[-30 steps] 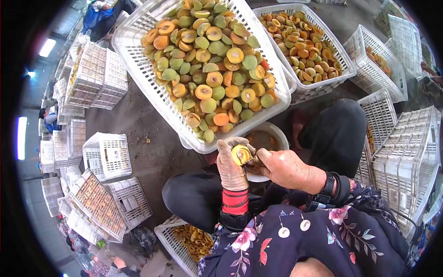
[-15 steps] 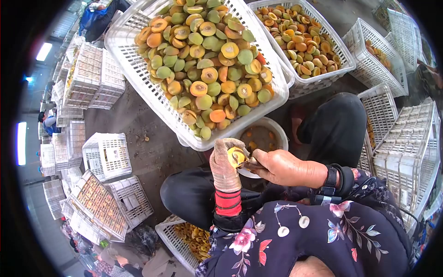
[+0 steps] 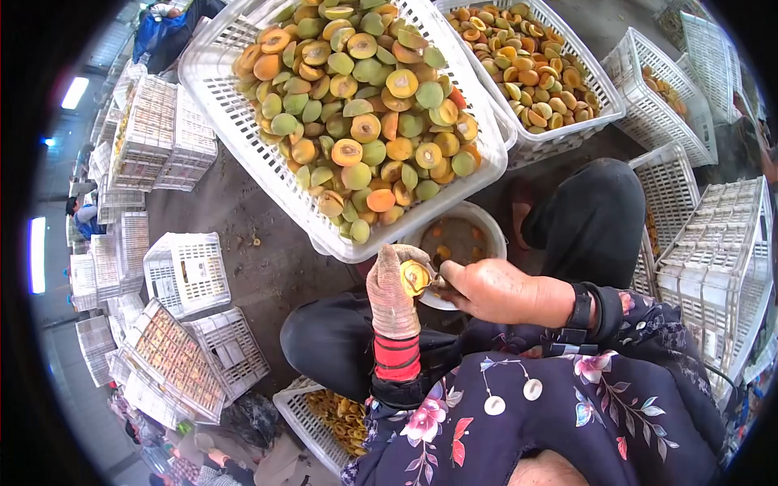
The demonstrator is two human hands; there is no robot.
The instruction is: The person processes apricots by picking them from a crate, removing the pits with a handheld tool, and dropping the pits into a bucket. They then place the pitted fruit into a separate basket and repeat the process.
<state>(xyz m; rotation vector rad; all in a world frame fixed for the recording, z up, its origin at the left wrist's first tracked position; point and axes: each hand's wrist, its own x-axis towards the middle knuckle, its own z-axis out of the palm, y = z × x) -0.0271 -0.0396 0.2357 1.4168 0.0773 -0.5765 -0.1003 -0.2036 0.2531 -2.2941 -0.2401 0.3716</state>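
My left hand (image 3: 392, 290), in a stained work glove with a red band at the wrist, is closed around a yellow apricot half (image 3: 415, 278), cut face toward my right hand. My right hand (image 3: 496, 292), bare, grips a small metal tool (image 3: 438, 283) whose tip meets the fruit; its exact shape is mostly hidden by the fingers. Just beyond the hands stands a white bucket (image 3: 497, 236) with liquid and some orange pieces inside. Above it, a tilted white crate (image 3: 279, 193) holds many green and orange apricot halves (image 3: 356, 121).
A second crate (image 3: 587, 127) of halves stands at the upper right. By my left knee, another crate (image 3: 296, 411) holds yellow-orange pieces. Stacked crates (image 3: 146, 130) line the left, and more crates (image 3: 713, 259) stand at the right. Other people are at the far left.
Both hands stay together at the apricot half, with only a slight shift of the fingers and tool. The whole view has moved a little.
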